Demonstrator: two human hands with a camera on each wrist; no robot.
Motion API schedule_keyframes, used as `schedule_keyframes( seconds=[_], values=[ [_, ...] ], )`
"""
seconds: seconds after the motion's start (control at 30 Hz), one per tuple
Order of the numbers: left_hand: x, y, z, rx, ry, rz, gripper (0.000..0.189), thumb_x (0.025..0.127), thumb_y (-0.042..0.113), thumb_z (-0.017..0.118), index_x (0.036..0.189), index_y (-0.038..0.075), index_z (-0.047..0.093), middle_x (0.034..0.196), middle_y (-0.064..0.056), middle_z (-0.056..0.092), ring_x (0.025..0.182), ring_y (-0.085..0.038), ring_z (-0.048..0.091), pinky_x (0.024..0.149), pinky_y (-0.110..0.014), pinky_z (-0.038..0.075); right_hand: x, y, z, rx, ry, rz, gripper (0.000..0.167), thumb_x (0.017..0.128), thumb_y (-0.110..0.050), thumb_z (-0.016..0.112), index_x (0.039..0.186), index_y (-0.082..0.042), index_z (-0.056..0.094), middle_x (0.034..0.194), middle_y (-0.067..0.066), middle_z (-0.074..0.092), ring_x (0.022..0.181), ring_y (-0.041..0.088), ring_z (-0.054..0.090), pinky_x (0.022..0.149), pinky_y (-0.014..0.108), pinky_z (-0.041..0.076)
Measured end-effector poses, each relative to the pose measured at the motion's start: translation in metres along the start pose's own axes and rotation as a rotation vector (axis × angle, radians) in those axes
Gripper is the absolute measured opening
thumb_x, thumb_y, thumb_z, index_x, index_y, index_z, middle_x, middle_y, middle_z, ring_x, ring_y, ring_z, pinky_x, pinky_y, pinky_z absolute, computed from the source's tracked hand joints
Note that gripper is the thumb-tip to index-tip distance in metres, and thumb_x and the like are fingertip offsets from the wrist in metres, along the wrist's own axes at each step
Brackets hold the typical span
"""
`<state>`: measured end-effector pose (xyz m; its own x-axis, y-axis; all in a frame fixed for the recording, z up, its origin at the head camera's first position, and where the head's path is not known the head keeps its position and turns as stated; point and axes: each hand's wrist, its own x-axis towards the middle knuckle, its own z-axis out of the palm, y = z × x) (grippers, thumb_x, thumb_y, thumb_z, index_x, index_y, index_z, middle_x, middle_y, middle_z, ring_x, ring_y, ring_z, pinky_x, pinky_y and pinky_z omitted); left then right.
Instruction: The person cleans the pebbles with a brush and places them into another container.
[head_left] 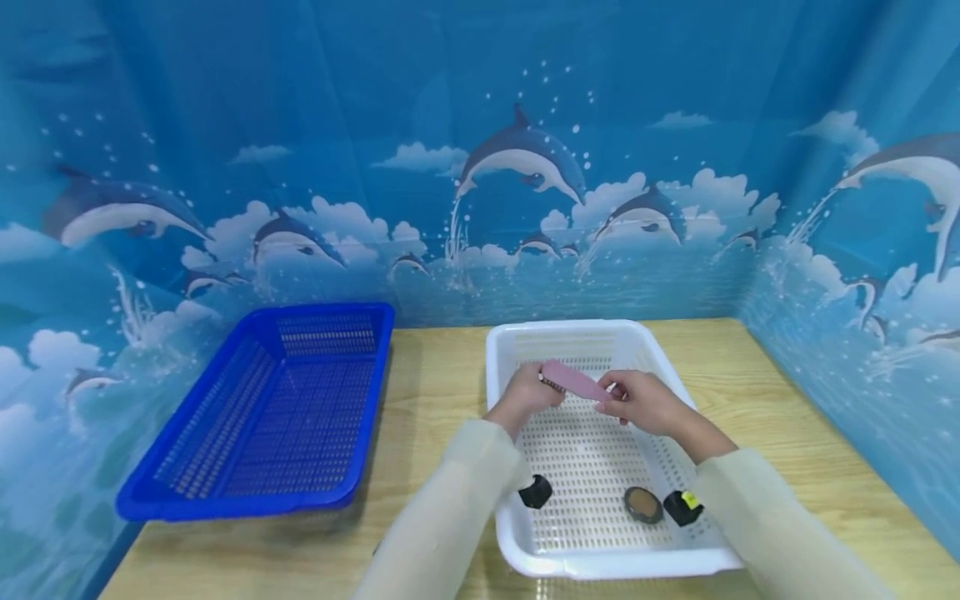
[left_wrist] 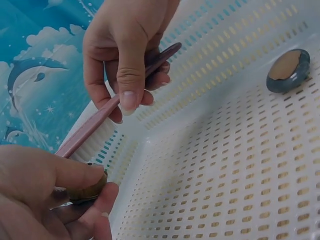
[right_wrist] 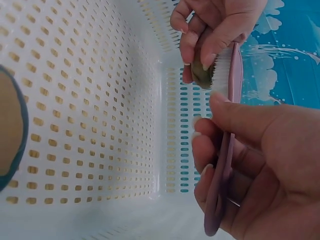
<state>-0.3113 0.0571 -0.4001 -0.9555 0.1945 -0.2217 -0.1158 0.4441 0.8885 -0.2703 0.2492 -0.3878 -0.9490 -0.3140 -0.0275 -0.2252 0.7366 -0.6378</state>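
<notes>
Over the white basket (head_left: 498, 500), my left hand (head_left: 525, 392) pinches a small, rounded olive-brown piece that looks like a stone (right_wrist: 202, 75). Its fingers partly cover the piece. My right hand (head_left: 645, 404) grips the handle of a pink brush (head_left: 573, 380), thumb on one side and fingers curled round the other. In the right wrist view, the brush's white bristles (right_wrist: 221, 70) are right at the edge of the stone-like piece. A larger oval piece (head_left: 643, 505) with a tan face and grey-blue rim lies on the basket floor.
To the left on the wooden table (head_left: 427, 392) stands a blue perforated basket (head_left: 363, 450). Small black devices (head_left: 536, 492) sit at both sleeves, the right one with a yellow mark. A dolphin-printed curtain (head_left: 450, 83) closes off the back and sides.
</notes>
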Motion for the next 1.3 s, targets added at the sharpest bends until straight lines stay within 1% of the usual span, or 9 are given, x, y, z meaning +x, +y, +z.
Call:
schedule_keyframes(
  seconds=[0.1,0.23,0.43,0.6,0.83,0.97,1.13,1.2,1.3],
  values=[
    [-0.002,0.0028,-0.0004,0.017,-0.003,0.005,0.037,0.08,0.0,0.072,0.115,0.01,0.066,0.109,-0.005,0.066,0.097,-0.023,0.059,0.091,-0.04,0.051,0.0012,-0.0006,-0.003,-0.013,0.008,0.002,0.015,0.093,-0.009,0.065,0.106,-0.002,0.064,0.076,0.011,0.064,0.059,0.021,0.058,0.049,0.028,0.044],
    [-0.0026,0.0039,-0.0017,0.019,-0.002,-0.008,0.043,0.082,0.003,0.073,0.123,0.01,0.063,0.118,-0.007,0.064,0.109,-0.025,0.058,0.099,-0.044,0.049,0.0029,-0.0004,-0.004,0.0,0.005,0.03,0.018,0.093,-0.009,0.065,0.109,0.0,0.064,0.077,0.012,0.064,0.059,0.021,0.058,0.051,0.029,0.044],
    [-0.0015,0.0024,-0.0043,0.029,0.0,-0.019,0.045,0.084,0.004,0.072,0.127,0.004,0.06,0.113,-0.009,0.064,0.1,-0.022,0.057,0.091,-0.039,0.052,0.0035,-0.0002,0.0009,0.016,0.006,0.053,0.025,0.095,-0.012,0.064,0.115,0.003,0.064,0.08,0.007,0.065,0.063,0.018,0.059,0.055,0.029,0.049],
    [-0.0022,0.0028,-0.003,0.021,-0.032,-0.025,0.049,0.085,0.004,0.072,0.131,0.003,0.057,0.11,-0.009,0.065,0.095,-0.021,0.058,0.086,-0.036,0.053,-0.0006,-0.0011,0.0005,0.007,0.013,0.084,0.028,0.095,-0.012,0.063,0.117,0.005,0.063,0.082,0.007,0.066,0.063,0.017,0.059,0.055,0.029,0.049],
    [-0.0047,0.003,-0.0043,-0.138,-0.029,-0.096,0.057,0.086,0.004,0.071,0.139,0.004,0.05,0.106,-0.008,0.065,0.096,-0.024,0.063,0.088,-0.037,0.054,-0.0012,-0.0034,-0.0014,0.012,0.008,0.092,0.029,0.096,-0.012,0.062,0.119,0.005,0.062,0.082,0.007,0.066,0.064,0.016,0.059,0.057,0.03,0.05],
    [-0.0048,0.0037,-0.005,-0.176,-0.012,-0.114,0.055,0.087,0.005,0.071,0.139,0.005,0.052,0.108,-0.006,0.065,0.096,-0.022,0.062,0.087,-0.036,0.054,-0.0016,-0.005,-0.0013,0.015,0.008,0.096,0.029,0.096,-0.012,0.062,0.119,0.005,0.062,0.083,0.008,0.066,0.064,0.017,0.058,0.056,0.03,0.049],
    [-0.0024,0.0036,-0.0037,-0.295,0.002,-0.095,0.05,0.089,0.001,0.067,0.136,0.002,0.053,0.1,-0.009,0.07,0.085,-0.017,0.068,0.078,-0.03,0.057,-0.0022,-0.004,-0.0015,0.017,0.024,0.055,0.027,0.096,-0.011,0.062,0.119,0.003,0.062,0.084,0.009,0.067,0.064,0.017,0.058,0.056,0.031,0.047],
    [-0.0013,0.0025,-0.0033,-0.363,0.0,-0.082,0.049,0.088,-0.004,0.066,0.135,0.0,0.053,0.097,-0.012,0.071,0.082,-0.017,0.07,0.074,-0.026,0.059,-0.002,-0.0025,-0.0014,0.025,0.024,0.03,0.029,0.096,-0.012,0.062,0.12,0.003,0.062,0.084,0.01,0.067,0.064,0.018,0.058,0.056,0.031,0.048],
    [-0.0002,0.0009,-0.0036,-0.416,-0.007,-0.081,0.045,0.088,-0.007,0.065,0.131,0.001,0.058,0.095,-0.012,0.071,0.081,-0.017,0.071,0.07,-0.024,0.059,-0.0009,-0.0002,-0.0009,0.037,0.015,-0.002,0.032,0.096,-0.013,0.063,0.124,0.003,0.061,0.085,0.011,0.068,0.064,0.018,0.057,0.056,0.031,0.047]
  ],
)
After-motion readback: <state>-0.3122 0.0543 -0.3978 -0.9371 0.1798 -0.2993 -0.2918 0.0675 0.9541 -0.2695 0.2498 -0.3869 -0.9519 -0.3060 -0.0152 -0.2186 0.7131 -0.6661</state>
